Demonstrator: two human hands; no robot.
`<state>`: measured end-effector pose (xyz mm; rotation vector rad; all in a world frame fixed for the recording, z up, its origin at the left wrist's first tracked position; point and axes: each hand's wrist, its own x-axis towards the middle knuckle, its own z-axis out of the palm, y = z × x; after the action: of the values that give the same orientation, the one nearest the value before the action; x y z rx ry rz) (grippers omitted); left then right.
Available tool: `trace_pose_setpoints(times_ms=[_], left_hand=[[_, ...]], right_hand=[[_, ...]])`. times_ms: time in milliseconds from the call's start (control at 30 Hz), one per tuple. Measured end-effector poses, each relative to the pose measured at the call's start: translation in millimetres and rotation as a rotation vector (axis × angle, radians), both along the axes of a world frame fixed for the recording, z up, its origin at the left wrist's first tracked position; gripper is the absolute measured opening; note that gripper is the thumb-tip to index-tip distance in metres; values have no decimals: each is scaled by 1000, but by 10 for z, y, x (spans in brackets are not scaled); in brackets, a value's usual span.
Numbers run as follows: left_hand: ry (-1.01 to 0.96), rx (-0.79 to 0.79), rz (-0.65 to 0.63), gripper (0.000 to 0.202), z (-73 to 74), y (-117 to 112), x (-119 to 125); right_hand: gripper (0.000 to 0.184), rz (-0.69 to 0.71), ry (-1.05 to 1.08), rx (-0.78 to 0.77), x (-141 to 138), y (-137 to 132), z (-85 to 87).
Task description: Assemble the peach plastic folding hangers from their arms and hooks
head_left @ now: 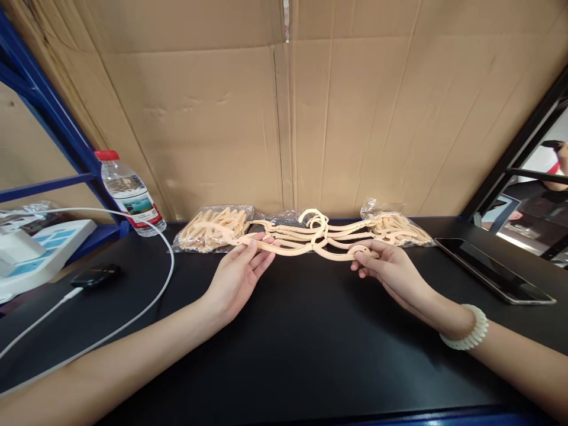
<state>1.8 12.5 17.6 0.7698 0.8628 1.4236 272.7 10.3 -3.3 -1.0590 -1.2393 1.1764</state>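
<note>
Several peach plastic clothes hangers (306, 236) lie stacked on a black tabletop (293, 343), their ends inside a clear plastic bag (213, 228). My left hand (239, 275) grips the left end of the front hanger between thumb and fingers, palm up. My right hand (388, 269) pinches the right end of the same hanger, and its wrist wears a white bead bracelet (470, 331).
A water bottle (129, 192) with a red cap stands at the back left. A white cable (133, 307) runs from a power strip (39, 251) past a small black device (95, 275). A tablet (492, 269) lies at the right. Cardboard (284, 112) walls the back.
</note>
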Motion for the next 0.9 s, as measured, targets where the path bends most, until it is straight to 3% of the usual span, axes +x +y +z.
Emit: trace_pose_setpoints(times_ms=[100,267,333,700,900], left_hand=[[25,79,107,19,-26,65,-62],[183,249,197,58,-38,113,-122],[227,268,211,63,-34,122,-126],[604,407,182,36,-202,141,-175],[593,365,143,22,-177,79,-155]], right_hand=[[37,-39,69,-38,13,-4,-4],[39,-58,101,-47,25,-5,1],[39,-52,106,-54,19,-8,6],[34,-47,155,-28,6,-20,10],[34,-69,167,-19,15,-3,-11]])
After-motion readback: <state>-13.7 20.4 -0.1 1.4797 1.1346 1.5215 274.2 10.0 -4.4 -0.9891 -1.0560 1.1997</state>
